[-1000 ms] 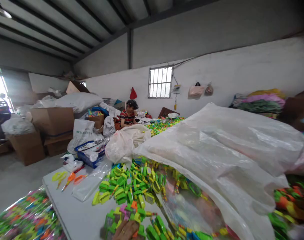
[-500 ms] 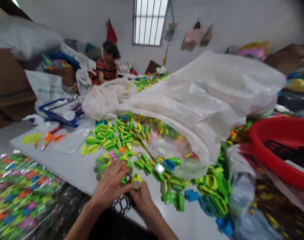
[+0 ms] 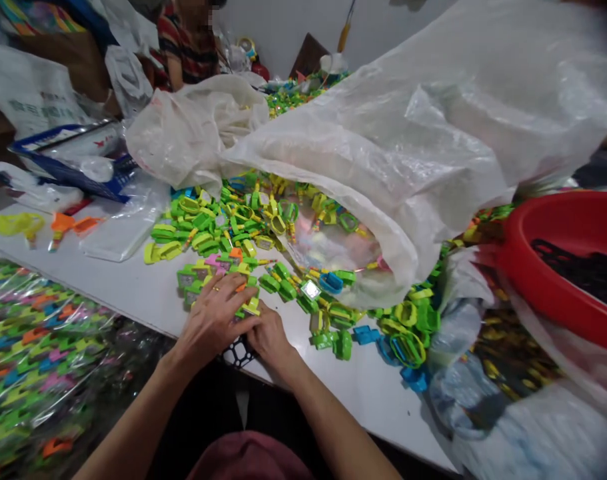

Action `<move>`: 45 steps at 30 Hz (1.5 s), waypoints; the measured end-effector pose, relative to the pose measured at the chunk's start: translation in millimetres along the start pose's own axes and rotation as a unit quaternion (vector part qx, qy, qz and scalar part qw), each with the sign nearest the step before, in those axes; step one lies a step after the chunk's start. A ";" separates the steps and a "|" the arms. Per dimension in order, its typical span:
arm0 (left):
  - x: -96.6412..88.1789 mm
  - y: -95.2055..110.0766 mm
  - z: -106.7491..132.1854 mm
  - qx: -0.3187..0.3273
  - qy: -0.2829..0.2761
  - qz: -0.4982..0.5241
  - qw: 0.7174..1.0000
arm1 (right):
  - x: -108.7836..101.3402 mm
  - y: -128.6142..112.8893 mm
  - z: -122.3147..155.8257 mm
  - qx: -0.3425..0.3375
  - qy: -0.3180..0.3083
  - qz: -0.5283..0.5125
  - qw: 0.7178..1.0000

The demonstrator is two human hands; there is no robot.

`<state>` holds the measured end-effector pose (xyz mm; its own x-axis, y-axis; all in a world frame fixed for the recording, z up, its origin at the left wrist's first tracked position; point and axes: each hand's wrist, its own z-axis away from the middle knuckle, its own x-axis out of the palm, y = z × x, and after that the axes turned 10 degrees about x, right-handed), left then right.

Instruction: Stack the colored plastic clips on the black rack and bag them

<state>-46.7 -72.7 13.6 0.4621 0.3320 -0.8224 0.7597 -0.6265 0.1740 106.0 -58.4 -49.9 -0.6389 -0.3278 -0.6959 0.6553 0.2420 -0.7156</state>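
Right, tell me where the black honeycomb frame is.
In the head view, the black honeycomb frame sits left of centre at the near edge of the white table, showing just below the left hand and beside the right hand.

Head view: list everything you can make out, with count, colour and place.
Table: one, white, centre
Plastic pieces: many, mostly green and yellow, on table
Honeycomb grid: one, black, table's near edge
Large sack: one, whitish, behind table's right part
Crumpled bag: one, whitish, behind pieces
Flat bag: one, translucent, table's left
Basket: one, blue, back left
Tub: one, red, right
Filled bag: one, clear with multicoloured contents, lower left
Co-worker: one, striped shirt, back left
Left hand: one, bare, over pieces
Right hand: one, bare, beside left hand
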 end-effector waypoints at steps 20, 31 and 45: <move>-9.0 5.9 -1.2 -0.007 -0.015 -0.043 0.999 | -76.3 7.7 -39.8 -0.028 -0.166 -0.004 0.986; -6.9 19.9 9.9 -0.013 -0.006 -0.045 0.999 | -90.0 -28.9 -126.9 0.042 -0.045 0.285 0.957; -25.1 -9.2 -24.3 0.027 -0.194 -0.034 0.980 | -26.5 8.8 12.4 0.100 -0.027 -0.388 0.916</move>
<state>-54.3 -58.2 45.8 0.1949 0.0879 -0.9769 0.7524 -0.6523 0.0914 133.7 -58.9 -36.9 -0.9259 -0.3769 0.0251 0.0769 -0.2531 -0.9644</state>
